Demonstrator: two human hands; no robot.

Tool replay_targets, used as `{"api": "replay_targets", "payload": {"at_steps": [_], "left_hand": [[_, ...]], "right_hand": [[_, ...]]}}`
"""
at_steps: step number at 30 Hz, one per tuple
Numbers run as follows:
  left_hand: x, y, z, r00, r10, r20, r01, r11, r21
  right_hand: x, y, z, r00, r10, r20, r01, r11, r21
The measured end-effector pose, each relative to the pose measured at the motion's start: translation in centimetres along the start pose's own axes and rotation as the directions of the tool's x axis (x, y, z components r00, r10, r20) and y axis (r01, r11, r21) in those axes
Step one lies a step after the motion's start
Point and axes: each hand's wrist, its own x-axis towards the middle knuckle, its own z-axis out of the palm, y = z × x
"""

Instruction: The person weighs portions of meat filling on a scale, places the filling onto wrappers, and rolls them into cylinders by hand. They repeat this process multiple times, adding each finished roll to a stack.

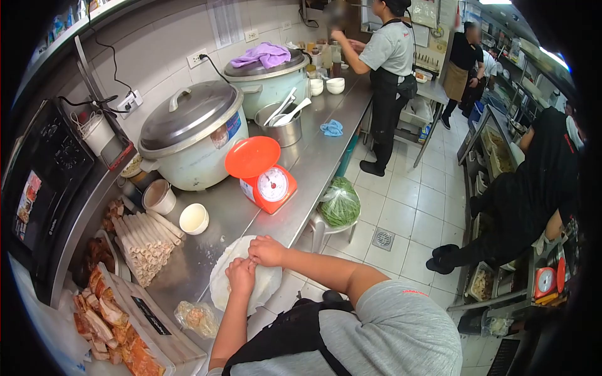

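Observation:
Thin, round, pale wrapper sheets [221, 271] lie at the counter's front edge, under both my hands. My left hand [241, 276] is closed, its fingertips bent down over the sheets. Right beside it, my right hand [266, 251] is also closed, and the two hands almost touch. Whatever is pinched between the fingers is hidden. To the left is a pile of long pale rolls [147, 244]. A clear plastic bag of pinkish food [196, 318] sits near my left forearm. Beyond the hands stands a white bowl [194, 219].
An orange kitchen scale [271, 186] and a large rice cooker [193, 141] stand farther back on the steel counter [313, 169]. Roasted meat [113, 319] fills the near left. Bagged greens [340, 203] rest on a stool. A co-worker [390, 69] stands at the counter's far end.

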Motion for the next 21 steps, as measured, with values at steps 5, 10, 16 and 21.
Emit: {"api": "replay_targets", "payload": {"at_steps": [5,10,16,21], "left_hand": [[-0.2,-0.6,0.7,0.998,0.054,-0.043,-0.052,0.998,0.045],[-0.1,-0.2,0.4,0.999,0.035,-0.037,-0.032,0.997,0.067],[0.3,0.2,-0.3,1.0,0.008,0.023,-0.012,0.983,0.182],[1.0,0.9,-0.3,0.999,-0.009,0.04,0.004,0.991,0.132]], "right_hand": [[-0.3,1.0,0.8,0.99,-0.114,-0.082,0.105,0.989,-0.103],[0.3,2.4,0.5,0.976,-0.148,0.161,0.171,0.975,-0.145],[0.4,2.8,-1.6,0.956,-0.21,0.203,0.234,0.967,-0.097],[0.9,4.4,-0.2,0.948,-0.122,0.293,0.155,0.984,-0.091]]}}
